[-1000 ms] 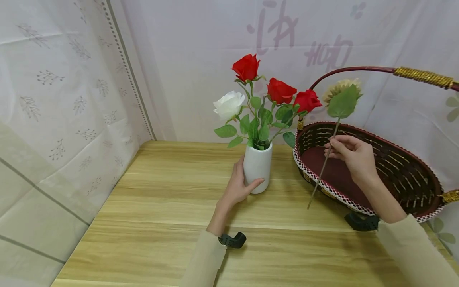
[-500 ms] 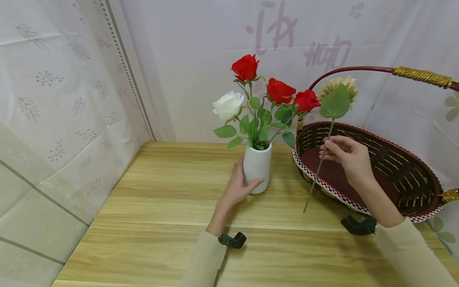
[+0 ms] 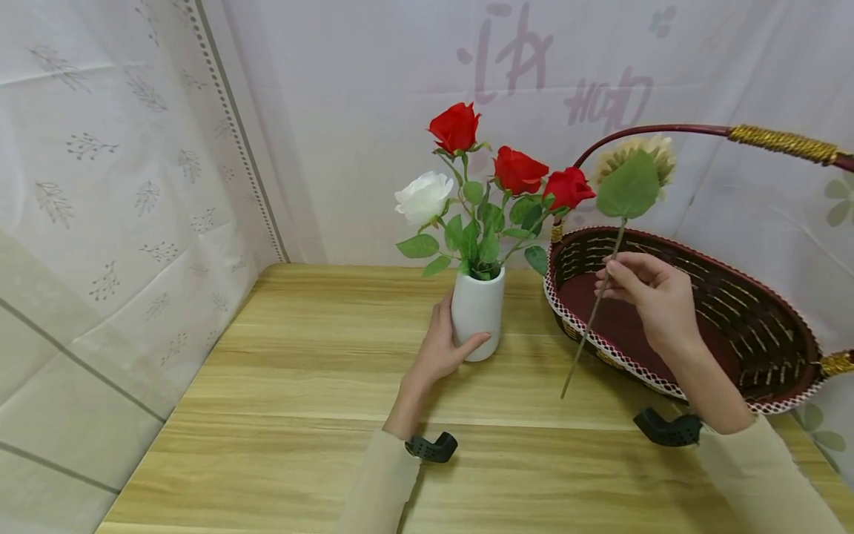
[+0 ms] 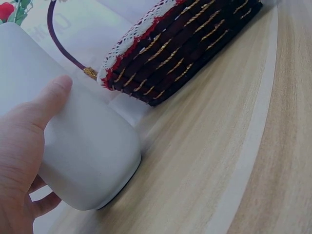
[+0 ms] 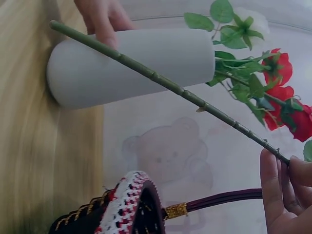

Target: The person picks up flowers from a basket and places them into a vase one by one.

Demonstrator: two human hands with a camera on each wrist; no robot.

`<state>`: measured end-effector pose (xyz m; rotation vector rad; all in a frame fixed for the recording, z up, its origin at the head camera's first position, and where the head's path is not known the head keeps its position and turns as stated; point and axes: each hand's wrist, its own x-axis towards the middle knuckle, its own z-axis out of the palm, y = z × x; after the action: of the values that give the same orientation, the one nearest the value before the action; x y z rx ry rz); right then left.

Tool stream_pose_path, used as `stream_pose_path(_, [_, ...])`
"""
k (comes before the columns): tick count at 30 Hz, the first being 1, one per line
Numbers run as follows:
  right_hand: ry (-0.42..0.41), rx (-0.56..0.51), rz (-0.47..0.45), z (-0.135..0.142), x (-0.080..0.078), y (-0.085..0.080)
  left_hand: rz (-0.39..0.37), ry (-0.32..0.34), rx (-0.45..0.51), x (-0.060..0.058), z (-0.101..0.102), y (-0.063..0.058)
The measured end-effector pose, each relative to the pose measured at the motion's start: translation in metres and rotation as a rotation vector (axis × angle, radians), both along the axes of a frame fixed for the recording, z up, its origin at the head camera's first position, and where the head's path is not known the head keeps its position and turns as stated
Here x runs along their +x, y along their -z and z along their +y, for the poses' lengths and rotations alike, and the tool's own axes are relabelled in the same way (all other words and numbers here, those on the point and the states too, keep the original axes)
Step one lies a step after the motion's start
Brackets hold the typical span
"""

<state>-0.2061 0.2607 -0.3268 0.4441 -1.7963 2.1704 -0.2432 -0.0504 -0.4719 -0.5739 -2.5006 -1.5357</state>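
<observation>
My left hand (image 3: 440, 348) holds the white vase (image 3: 477, 315) from its left side, thumb across the front. In the vase stand a white rose (image 3: 424, 197) and three red roses (image 3: 455, 127) with green leaves. My right hand (image 3: 660, 300) pinches the stem (image 5: 195, 100) of a cream-yellow flower (image 3: 660, 157) between thumb and fingers. A large green leaf (image 3: 629, 185) covers much of its bloom. The stem slants down and left in front of the basket, its lower end apart from the vase. In the right wrist view the stem crosses in front of the vase.
A dark woven basket (image 3: 787, 326) with white-and-red trim and an arched handle (image 3: 667, 127) stands at the right, behind my right hand. The wooden table (image 3: 300, 386) extends left and in front. Patterned white cloth (image 3: 373, 89) hangs behind and at the left.
My right hand has moved slightly left with the flower, and the stem's lower end has shifted left and down. The left hand stays on the vase.
</observation>
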Motion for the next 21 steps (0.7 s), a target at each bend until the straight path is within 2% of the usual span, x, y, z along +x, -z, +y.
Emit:
stream_pose_path(7, [0.027,-0.034,0.059,-0.002,0.003,-0.013,0.002,-0.018,-0.025,0.000,0.000,0.000])
stream_pose_path(13, [0.020,-0.139,0.118,-0.005,0.002,-0.024,-0.005,-0.032,-0.033,0.001,0.000,-0.002])
stream_pose_path(21, [0.048,-0.227,0.158,-0.012,-0.001,-0.037,-0.016,-0.052,-0.049,0.002,0.001,-0.003])
